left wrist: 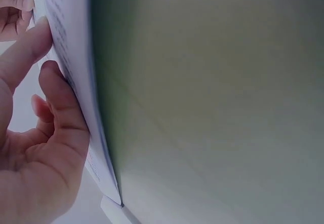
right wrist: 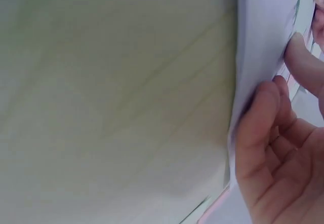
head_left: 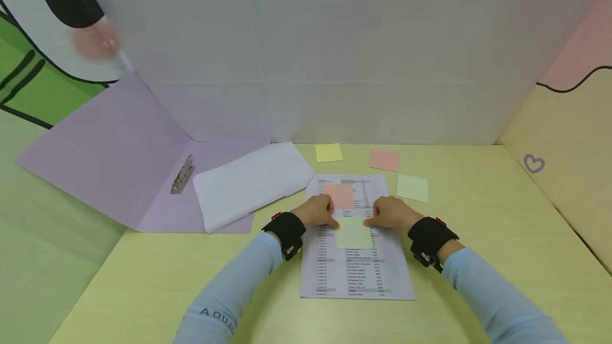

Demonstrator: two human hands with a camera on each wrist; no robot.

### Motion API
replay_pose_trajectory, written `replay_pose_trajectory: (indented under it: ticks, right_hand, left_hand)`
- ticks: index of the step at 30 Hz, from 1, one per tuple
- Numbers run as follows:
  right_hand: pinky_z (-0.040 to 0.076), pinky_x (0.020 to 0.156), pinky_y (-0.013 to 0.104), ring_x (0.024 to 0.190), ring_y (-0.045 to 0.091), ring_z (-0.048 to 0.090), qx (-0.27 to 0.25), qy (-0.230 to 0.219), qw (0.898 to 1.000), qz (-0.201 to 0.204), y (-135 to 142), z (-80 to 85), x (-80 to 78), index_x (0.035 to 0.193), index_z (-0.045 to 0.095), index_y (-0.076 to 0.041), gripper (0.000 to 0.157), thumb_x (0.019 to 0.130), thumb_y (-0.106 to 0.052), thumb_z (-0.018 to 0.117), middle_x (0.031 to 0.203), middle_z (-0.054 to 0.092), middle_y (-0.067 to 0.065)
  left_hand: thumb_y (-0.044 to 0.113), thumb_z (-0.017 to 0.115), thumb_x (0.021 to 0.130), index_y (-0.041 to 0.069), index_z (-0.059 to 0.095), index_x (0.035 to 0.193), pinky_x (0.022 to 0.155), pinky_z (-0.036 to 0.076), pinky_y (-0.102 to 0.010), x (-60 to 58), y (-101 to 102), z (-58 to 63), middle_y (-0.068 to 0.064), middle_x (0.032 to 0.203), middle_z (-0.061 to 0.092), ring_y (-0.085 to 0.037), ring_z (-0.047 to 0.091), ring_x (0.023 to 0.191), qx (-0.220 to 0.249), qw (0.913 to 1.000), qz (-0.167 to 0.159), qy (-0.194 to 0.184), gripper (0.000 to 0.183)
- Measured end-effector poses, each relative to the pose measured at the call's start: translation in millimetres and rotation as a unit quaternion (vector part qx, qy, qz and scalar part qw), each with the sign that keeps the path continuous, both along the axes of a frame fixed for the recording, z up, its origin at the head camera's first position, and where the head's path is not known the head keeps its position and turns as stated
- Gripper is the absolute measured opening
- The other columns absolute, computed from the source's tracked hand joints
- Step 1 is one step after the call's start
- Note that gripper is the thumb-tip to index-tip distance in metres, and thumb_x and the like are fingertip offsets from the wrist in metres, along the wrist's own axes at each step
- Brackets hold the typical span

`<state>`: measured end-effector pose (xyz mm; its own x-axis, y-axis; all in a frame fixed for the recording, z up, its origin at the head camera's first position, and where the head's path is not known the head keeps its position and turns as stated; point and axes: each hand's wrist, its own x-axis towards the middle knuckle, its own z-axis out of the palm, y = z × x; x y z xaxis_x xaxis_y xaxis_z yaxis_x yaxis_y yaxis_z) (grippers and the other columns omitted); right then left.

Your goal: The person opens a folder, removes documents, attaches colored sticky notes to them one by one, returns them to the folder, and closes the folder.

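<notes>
Both left hand (head_left: 314, 211) and right hand (head_left: 390, 213) are thumbing the far corners of the green note (head_left: 354, 235) on the printed sheet (head_left: 334, 280); whether pinching, I cannot tell; light, flimsy, it's probably wanting corner holds

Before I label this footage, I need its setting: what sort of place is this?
Probably a paperwork area, office or home unclear: a pale yellow tabletop, an open lilac folder with a silver metal clip, and a white printed paper sheet bearing pastel square notes.
</notes>
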<state>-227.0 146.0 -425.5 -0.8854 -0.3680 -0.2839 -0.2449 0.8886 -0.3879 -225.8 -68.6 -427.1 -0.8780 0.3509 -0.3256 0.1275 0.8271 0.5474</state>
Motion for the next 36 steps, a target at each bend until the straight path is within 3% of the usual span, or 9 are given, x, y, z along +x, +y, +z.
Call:
replay_pose_trajectory:
  ticks: [7,19,36]
  right_hand:
    - [0.031,0.047,0.024,0.051,0.013,0.044,0.037,0.017,0.999,0.012,-8.0,2.2,2.6,0.064,0.055,-0.009,0.037,0.078,-0.041,0.069,0.059,0.049,0.0]
    - [0.026,0.045,0.024,0.049,0.012,0.038,0.051,0.025,0.998,0.03,-36.1,-0.2,-1.3,0.061,0.053,-0.011,0.041,0.079,-0.044,0.067,0.054,0.038,-0.003]
    - [0.021,0.045,0.025,0.048,0.012,0.031,0.058,0.008,0.998,0.016,-67.9,3.0,-3.5,0.057,0.042,-0.014,0.046,0.079,-0.047,0.066,0.054,0.03,-0.003]
  left_hand:
    - [0.022,0.076,0.074,0.008,0.047,0.088,0.062,0.034,-0.024,-1.5,-1.5,-3.0,-0.002,0.079,0.044,-0.015,0.044,0.073,0.001,1.0,-0.003,-0.002,0.035]
    - [0.022,0.077,0.073,0.009,0.046,0.086,0.061,0.034,-0.023,-3.6,-2.3,-3.5,-0.001,0.077,0.043,-0.015,0.043,0.071,0.003,0.9999,-0.007,-0.008,0.036]
    - [0.02,0.081,0.068,0.009,0.046,0.082,0.057,0.033,-0.023,-4.0,-2.5,-2.5,0.0,0.075,0.043,-0.015,0.043,0.068,0.021,0.9997,-0.011,-0.011,0.04]
